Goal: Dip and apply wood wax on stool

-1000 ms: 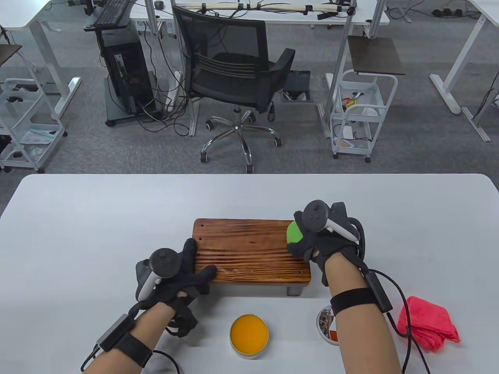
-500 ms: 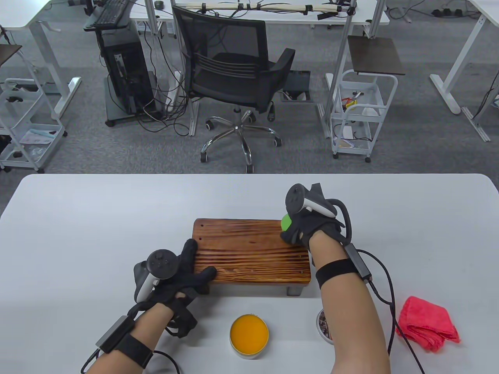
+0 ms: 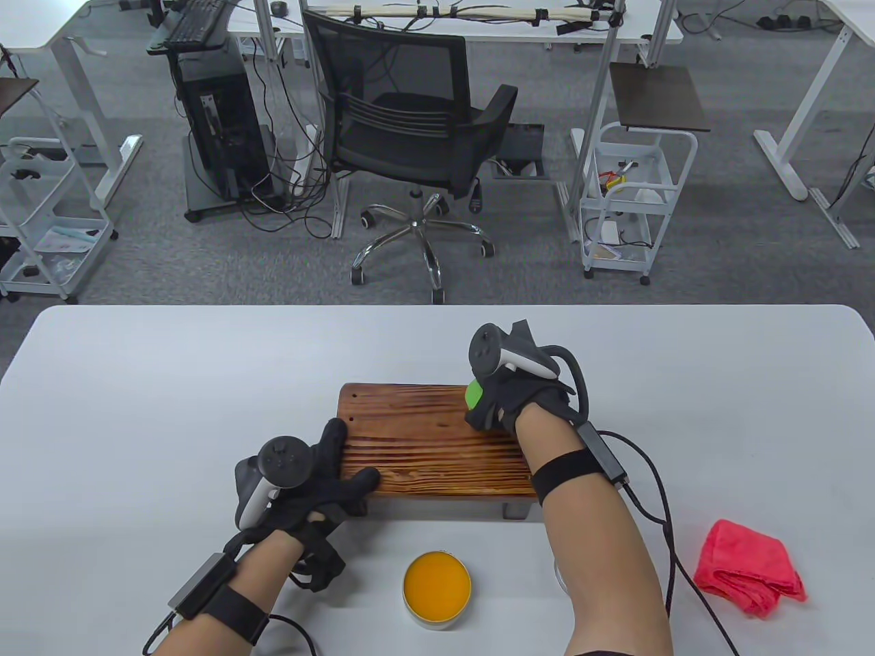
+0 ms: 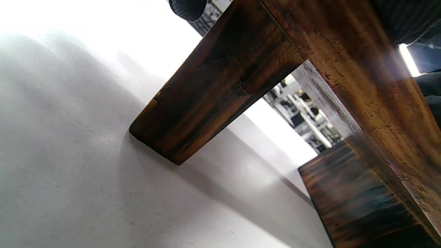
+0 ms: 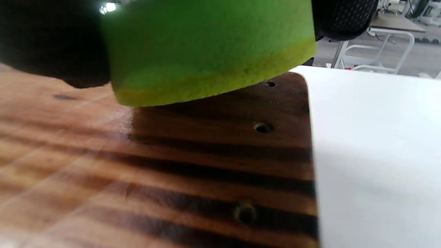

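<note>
- On the left, the left hand (image 3: 311, 478) rests on the near-left corner of the stool (image 3: 417, 437). Its fingers lie straight across the wood and its thumb runs along the near edge, so this grip is open and pressing flat, bracing the piece rather than clasping it.
- From the left wrist view, a stool leg (image 4: 213, 86) stands planted on the white tabletop (image 3: 137, 383).
- Near the middle, close to the person, the open tin of orange wax (image 3: 437, 582) sits just in front of the stool, apart from both hands.
- The stool's long axis runs left to right across the tabletop, its dark grain following the same line.
- To the right of centre, the right hand (image 3: 509, 400) is over the far part of the top, its grip closed around a green sponge (image 3: 473, 395). In the right wrist view the sponge (image 5: 206, 51) meets the wood.
- The unwiped stretch lies to the left of that sponge, along the grain; I'd say the right hand is the one placed to sweep it.
- At the far right, a pink cloth (image 3: 748, 567) lies crumpled and untouched.
</note>
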`<state>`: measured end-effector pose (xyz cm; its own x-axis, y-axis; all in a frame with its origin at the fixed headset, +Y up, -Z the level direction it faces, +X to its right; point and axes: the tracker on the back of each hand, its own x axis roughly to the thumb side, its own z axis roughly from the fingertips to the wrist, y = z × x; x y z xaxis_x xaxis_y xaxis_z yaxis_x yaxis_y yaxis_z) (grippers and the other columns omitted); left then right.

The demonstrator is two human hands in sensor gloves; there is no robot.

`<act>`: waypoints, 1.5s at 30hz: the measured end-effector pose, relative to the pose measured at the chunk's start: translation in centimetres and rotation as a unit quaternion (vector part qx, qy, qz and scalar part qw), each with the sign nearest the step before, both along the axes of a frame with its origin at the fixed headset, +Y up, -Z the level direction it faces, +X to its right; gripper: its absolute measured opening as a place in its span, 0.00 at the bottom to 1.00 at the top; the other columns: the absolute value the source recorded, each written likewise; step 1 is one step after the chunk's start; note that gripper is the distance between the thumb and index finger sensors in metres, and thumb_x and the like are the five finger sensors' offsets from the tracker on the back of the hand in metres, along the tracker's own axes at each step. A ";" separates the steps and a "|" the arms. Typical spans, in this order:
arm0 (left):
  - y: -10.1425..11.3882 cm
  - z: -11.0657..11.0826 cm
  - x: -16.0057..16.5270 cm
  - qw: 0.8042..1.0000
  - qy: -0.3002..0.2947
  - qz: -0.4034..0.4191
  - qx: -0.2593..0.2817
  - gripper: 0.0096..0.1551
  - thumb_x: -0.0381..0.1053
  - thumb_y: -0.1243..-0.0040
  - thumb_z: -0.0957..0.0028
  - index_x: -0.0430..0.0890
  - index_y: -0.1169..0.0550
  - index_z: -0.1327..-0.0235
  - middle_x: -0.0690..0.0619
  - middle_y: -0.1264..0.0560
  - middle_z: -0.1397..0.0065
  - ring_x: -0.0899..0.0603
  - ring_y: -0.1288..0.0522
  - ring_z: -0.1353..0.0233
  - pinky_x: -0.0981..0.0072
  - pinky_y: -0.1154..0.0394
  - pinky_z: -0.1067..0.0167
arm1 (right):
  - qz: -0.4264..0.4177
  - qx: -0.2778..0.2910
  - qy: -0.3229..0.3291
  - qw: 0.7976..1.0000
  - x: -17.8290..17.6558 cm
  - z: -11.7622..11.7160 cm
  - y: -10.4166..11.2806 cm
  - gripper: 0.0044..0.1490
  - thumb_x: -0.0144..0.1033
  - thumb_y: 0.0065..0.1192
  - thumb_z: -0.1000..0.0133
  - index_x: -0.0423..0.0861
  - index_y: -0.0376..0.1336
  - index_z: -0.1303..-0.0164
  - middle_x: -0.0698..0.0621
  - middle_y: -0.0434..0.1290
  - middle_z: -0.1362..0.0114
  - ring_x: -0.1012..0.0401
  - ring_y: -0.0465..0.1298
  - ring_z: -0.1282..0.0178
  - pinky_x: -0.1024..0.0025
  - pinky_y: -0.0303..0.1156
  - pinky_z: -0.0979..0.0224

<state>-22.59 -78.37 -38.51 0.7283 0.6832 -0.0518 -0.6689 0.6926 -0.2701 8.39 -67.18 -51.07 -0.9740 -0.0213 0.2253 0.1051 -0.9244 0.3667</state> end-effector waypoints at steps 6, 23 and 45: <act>0.1 0.0 0.0 1.000 0.001 0.003 -0.002 0.69 0.84 0.40 0.53 0.62 0.66 0.17 0.36 0.54 0.10 0.21 0.59 0.17 0.15 0.58 0.29 | 0.009 -0.010 -0.039 0.999 -0.9 -1.6 0.0 0.61 0.72 0.74 0.56 0.55 0.54 0.17 0.38 0.54 0.15 0.35 0.63 0.28 0.40 0.67 0.30; 0.0 -0.1 0.0 1.000 -0.001 0.010 -0.006 0.69 0.83 0.40 0.52 0.63 0.66 0.17 0.36 0.56 0.11 0.20 0.62 0.17 0.15 0.59 0.30 | 0.009 -0.017 0.026 0.999 -5.1 -1.3 0.3 0.61 0.71 0.76 0.57 0.57 0.55 0.17 0.39 0.54 0.15 0.36 0.63 0.27 0.41 0.66 0.30; 0.1 -0.1 -0.1 1.000 -0.004 0.014 -0.010 0.68 0.83 0.40 0.52 0.63 0.67 0.17 0.36 0.55 0.10 0.20 0.62 0.17 0.14 0.60 0.30 | -0.023 -0.024 0.051 0.998 -10.6 -2.4 0.3 0.60 0.69 0.77 0.58 0.57 0.55 0.17 0.40 0.54 0.15 0.36 0.62 0.27 0.41 0.65 0.29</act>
<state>-22.68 -78.30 -38.60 0.7094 0.7023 -0.0593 -0.6856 0.6682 -0.2888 -2.20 -66.93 -53.42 -0.9457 0.0351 0.3230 0.1028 -0.9108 0.3999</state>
